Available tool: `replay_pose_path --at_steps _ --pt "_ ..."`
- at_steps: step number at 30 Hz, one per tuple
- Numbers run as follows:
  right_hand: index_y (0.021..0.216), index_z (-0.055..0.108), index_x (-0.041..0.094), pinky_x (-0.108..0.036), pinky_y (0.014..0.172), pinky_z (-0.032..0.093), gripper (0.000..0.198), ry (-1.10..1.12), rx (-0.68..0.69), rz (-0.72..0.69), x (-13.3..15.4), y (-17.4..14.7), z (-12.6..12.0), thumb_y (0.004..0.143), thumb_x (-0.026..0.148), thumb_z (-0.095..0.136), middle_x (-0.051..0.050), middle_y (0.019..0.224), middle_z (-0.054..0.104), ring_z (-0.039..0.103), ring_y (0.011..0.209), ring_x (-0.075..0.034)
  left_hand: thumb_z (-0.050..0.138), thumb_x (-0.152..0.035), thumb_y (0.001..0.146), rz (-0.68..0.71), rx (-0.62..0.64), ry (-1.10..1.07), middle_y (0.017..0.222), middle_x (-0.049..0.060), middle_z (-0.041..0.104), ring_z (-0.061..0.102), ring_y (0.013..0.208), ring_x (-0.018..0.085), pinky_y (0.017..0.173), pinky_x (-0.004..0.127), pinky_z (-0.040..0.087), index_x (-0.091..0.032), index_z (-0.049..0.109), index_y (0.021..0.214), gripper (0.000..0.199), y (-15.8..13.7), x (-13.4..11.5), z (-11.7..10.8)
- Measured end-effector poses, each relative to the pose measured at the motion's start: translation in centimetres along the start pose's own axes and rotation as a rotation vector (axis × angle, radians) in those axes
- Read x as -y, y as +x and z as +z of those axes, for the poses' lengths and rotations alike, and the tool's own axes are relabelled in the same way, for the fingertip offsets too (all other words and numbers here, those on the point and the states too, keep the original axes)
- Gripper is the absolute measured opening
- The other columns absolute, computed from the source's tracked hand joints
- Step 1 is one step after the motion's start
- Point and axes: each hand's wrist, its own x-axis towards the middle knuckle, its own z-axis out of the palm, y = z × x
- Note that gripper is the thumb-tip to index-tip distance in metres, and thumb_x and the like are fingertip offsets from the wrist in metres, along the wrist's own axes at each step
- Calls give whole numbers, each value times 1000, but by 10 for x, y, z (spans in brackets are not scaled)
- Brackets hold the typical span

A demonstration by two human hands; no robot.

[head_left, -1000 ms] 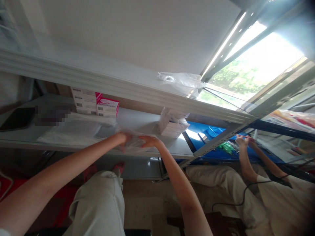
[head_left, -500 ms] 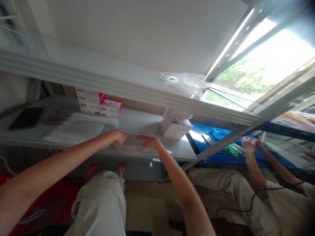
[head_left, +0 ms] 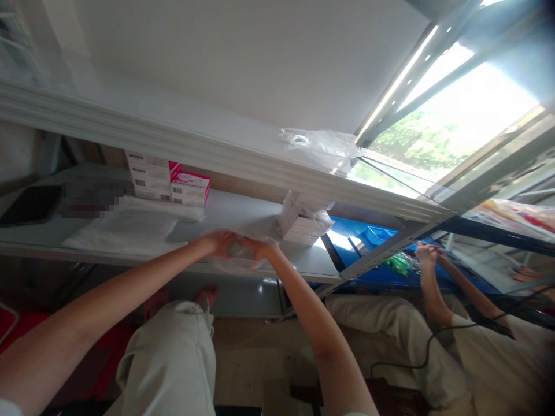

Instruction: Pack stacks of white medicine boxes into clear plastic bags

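A clear plastic bag [head_left: 236, 264] lies at the front edge of the shelf, under and between my hands. My left hand [head_left: 220, 242] is on its upper left part, fingers reaching toward the other hand and somewhat blurred. My right hand [head_left: 260, 248] holds the bag from the right, thumb and fingers around the film. The fingertips of both hands are close together at the top of the bag. Whether anything is inside the bag I cannot make out. Just behind my right hand sits a stack of white boxes in clear plastic [head_left: 306, 219].
Flat clear plastic bags [head_left: 125, 228] lie left on the shelf, before white and pink boxes [head_left: 167, 182]. A dark flat object [head_left: 32, 205] is farther left. Overhead runs an upper shelf edge [head_left: 208, 150] with a crumpled bag [head_left: 321, 144]. A co-worker's hands [head_left: 429, 254] work at right.
My left hand has shifted right along the bag, closer to my right hand, and its fingers have straightened. The right hand stays nearly in place. The view has shifted slightly.
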Motion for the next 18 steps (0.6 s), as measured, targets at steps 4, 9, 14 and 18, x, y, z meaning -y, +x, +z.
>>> replay_pose_path --at_steps 4,9,14,18 --pt "148 30 20 -32 114 26 128 -8 76 -6 -5 -3 -8 36 15 91 -12 154 26 28 140 -30 73 -46 68 -3 75 -73 153 19 27 28 139 32 111 45 24 -18 31 146 93 4 24 6" --pt "148 28 15 -30 112 29 127 24 126 -13 -12 -1 -14 38 14 90 -14 152 29 34 138 -27 82 -47 50 24 113 -98 153 18 27 27 140 34 110 42 26 -16 32 146 112 4 39 3" --pt "147 31 19 -33 112 32 127 113 132 -6 -17 1 -15 35 13 90 -12 151 33 37 136 -29 84 -52 41 3 186 -38 154 18 25 28 139 34 110 39 25 -16 31 146 123 2 40 -3" --pt "147 33 21 -35 110 36 120 171 96 10 -23 -2 -15 41 9 88 -11 148 38 41 134 -29 87 -48 38 -41 229 -24 151 20 32 30 138 35 107 38 29 -14 38 143 120 7 41 -2"
